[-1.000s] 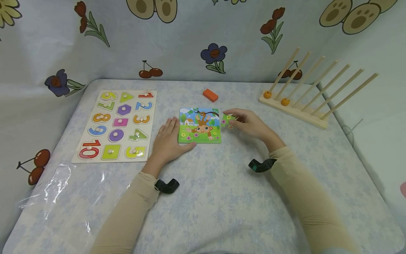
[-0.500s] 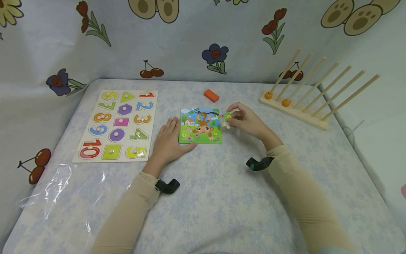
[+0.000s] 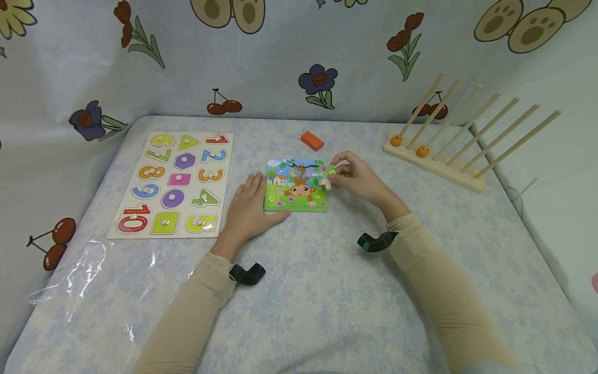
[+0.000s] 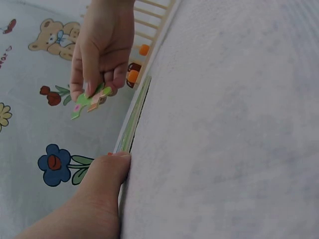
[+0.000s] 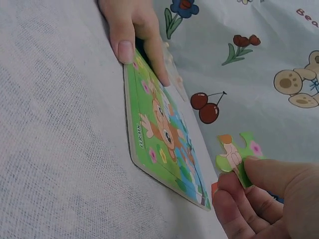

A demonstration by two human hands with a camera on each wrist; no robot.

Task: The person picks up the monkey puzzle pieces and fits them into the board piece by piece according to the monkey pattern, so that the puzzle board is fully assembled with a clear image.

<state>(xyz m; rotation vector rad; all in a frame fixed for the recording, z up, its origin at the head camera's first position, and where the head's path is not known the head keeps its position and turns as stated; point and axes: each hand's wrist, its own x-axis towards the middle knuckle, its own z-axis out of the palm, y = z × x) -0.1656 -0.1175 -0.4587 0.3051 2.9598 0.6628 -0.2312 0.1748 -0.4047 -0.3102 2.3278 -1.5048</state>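
A monkey jigsaw puzzle (image 3: 295, 200) in a square tray lies flat mid-table. My left hand (image 3: 249, 208) lies along its left side, fingers straight, the thumb touching the near left corner. Between thumb and fingertips my right hand (image 3: 362, 179) pinches a green jigsaw piece (image 3: 326, 176) with a pink flower on it, held over the puzzle's right edge. In the right wrist view the piece (image 5: 234, 155) is raised clear of the puzzle (image 5: 149, 119). From the left wrist view, the right hand (image 4: 104, 55) hangs above the puzzle's edge (image 4: 134, 119) with the piece.
On the left lies a number-and-shape peg board (image 3: 177, 179). An orange block (image 3: 312, 141) sits behind the puzzle. At the back right stands a wooden rack (image 3: 434, 163) with tall pegs and two orange beads. Clear plastic film (image 3: 84, 270) lies at the front left.
My right hand has lifted the jigsaw piece from beside the puzzle and carried it left, over the puzzle's right edge. The left hand stays in place.
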